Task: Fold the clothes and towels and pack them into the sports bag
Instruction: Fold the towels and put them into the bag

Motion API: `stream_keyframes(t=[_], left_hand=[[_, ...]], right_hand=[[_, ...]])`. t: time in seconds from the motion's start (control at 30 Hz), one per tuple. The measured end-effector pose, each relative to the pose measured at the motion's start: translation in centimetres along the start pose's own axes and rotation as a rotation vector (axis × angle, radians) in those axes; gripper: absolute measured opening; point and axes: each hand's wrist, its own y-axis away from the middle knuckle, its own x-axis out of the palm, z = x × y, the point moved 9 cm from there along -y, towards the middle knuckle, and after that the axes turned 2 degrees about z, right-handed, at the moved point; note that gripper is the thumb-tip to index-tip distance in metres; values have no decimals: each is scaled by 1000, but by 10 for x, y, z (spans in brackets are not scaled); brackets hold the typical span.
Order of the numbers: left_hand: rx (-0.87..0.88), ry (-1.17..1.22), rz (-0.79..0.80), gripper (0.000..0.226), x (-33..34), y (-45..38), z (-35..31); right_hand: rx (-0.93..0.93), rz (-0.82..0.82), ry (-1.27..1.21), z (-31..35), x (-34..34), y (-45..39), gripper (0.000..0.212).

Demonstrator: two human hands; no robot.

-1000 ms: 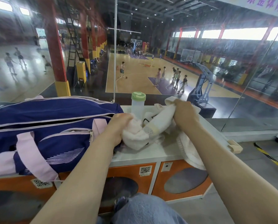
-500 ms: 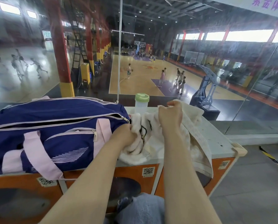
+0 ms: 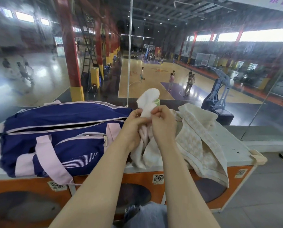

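I have both hands, left hand [image 3: 134, 119] and right hand [image 3: 162, 119], pinched on a white cloth [image 3: 148, 101] above the bench [image 3: 236, 145]. The bag [image 3: 58, 129] sits at nine o'clock. The beige towel [image 3: 201, 145] overhanging at four o'clock could slide off.

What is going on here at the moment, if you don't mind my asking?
A person is sorting laundry to pack a sports bag. Both hands, left hand and right hand, hold a small white cloth up above the counter. A beige patterned towel lies unfolded beside it, hanging over the counter's front edge. The navy and pink bag sits to the left with its top zip open. A green-lidded bottle is mostly hidden behind the cloth.
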Motion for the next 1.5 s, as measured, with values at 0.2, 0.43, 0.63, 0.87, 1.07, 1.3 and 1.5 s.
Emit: stream_keyframes(t=[0.2,0.43,0.63,0.87,1.07,1.3,1.5], left_hand=[[-189,-102,-70,51,-17,-2,10],[-111,-185,21,30,-10,1,-5],[-165,-258,-104,29,-13,6,-10],[248,-692,-153,36,-12,13,-54],[345,-717,-154,62,-5,22,-69],[195,-569,-44,23,8,23,-49],[290,-662,-31,12,13,26,-53]], right_hand=[[-89,12,-186,11,4,10,21],[155,24,-257,-26,2,1,36],[187,163,-124,-36,12,-1,14],[169,64,142,-39,-6,0,12],[-126,-18,151,-2,-23,-4,19],[-202,168,108,18,0,4,23],[-101,89,-53,8,-3,-1,28]])
